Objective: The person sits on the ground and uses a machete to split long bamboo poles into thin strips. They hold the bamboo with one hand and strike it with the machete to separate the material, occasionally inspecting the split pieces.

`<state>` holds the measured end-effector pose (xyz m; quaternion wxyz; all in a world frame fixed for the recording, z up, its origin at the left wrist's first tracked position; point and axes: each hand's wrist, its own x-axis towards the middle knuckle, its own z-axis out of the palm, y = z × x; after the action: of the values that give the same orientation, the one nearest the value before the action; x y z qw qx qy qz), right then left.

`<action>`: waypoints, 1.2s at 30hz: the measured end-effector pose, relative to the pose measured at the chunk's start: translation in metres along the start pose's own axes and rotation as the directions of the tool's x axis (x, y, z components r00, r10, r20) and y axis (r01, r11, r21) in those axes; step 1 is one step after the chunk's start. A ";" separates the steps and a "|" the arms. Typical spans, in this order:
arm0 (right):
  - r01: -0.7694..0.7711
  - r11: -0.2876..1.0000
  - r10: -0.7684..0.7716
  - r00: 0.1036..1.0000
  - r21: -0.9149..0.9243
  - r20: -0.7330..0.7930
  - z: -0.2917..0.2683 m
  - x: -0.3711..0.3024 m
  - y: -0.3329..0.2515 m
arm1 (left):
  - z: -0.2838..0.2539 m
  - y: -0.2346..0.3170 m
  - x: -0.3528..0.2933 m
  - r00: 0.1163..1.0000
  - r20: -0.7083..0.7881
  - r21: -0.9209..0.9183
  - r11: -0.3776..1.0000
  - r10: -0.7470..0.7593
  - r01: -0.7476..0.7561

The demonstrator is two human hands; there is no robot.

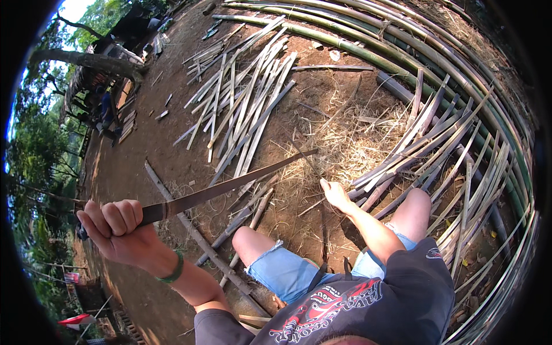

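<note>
My left hand (112,224), with a green band at its wrist, is wrapped round the dark handle of a machete (221,187). The long brown blade points right and slightly up, raised over the ground. My right hand (338,195) is closed, out past my knees, on a thin bamboo strip (307,159). The strip runs up and left from my fingers, passing close to the blade's tip; whether they touch I cannot tell. Pale curled shavings (351,144) lie on the soil just beyond my right hand.
Split bamboo slats (253,98) lie spread ahead. Darker split pieces (414,144) heap at the right, before long green bamboo poles (345,49). A wooden pole (195,230) lies left of my knees. Another person (107,112) is far off at the left, near a tree trunk (86,60).
</note>
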<state>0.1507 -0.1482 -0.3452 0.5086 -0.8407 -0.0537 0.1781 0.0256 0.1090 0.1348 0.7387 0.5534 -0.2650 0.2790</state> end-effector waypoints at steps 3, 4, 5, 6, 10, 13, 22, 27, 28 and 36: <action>-0.074 0.994 0.080 0.994 -0.078 0.071 -0.004 0.005 0.000 | 0.009 -0.002 -0.001 0.999 0.039 -0.006 1.000 0.007 -0.006; -0.077 0.996 0.081 0.990 -0.044 0.113 -0.003 -0.009 -0.026 | 0.009 -0.002 -0.004 0.999 0.033 0.016 1.000 0.003 -0.003; 0.043 0.997 -0.037 0.994 -0.061 0.100 -0.007 -0.022 -0.053 | 0.010 -0.002 -0.004 0.999 0.033 0.033 0.999 0.004 -0.005; 0.114 0.993 -0.114 0.986 0.002 0.120 -0.006 -0.030 -0.062 | 0.012 -0.002 -0.001 0.999 0.046 0.047 0.999 0.008 -0.010; -0.033 0.999 0.033 0.999 0.009 0.043 0.006 0.000 0.003 | 0.018 -0.009 0.010 0.998 0.064 0.025 1.000 0.004 -0.006; -0.173 0.978 0.180 0.983 -0.117 0.047 0.003 0.029 0.035 | 0.017 -0.012 0.016 0.997 0.079 0.007 1.000 0.013 -0.013; -0.336 0.918 0.320 0.942 -0.210 -0.107 0.007 0.034 0.086 | 0.022 -0.016 0.023 0.998 0.068 -0.005 1.000 0.001 0.000; -0.108 0.988 0.116 0.990 -0.111 0.074 0.008 -0.002 0.032 | 0.010 -0.007 0.010 1.000 -0.011 0.072 0.997 0.028 -0.027; -0.145 0.979 0.154 0.987 -0.145 0.049 0.003 -0.005 0.042 | 0.011 -0.009 0.013 1.000 -0.010 0.048 0.999 0.007 -0.006; -0.150 0.987 0.152 0.988 -0.052 0.023 -0.010 0.001 0.008 | 0.005 -0.017 0.030 0.985 -0.171 0.027 0.999 0.022 -0.017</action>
<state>0.1544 -0.1604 -0.3483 0.4718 -0.8523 -0.0010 0.2259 0.0587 0.1041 0.1457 0.7489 0.5340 -0.2027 0.3359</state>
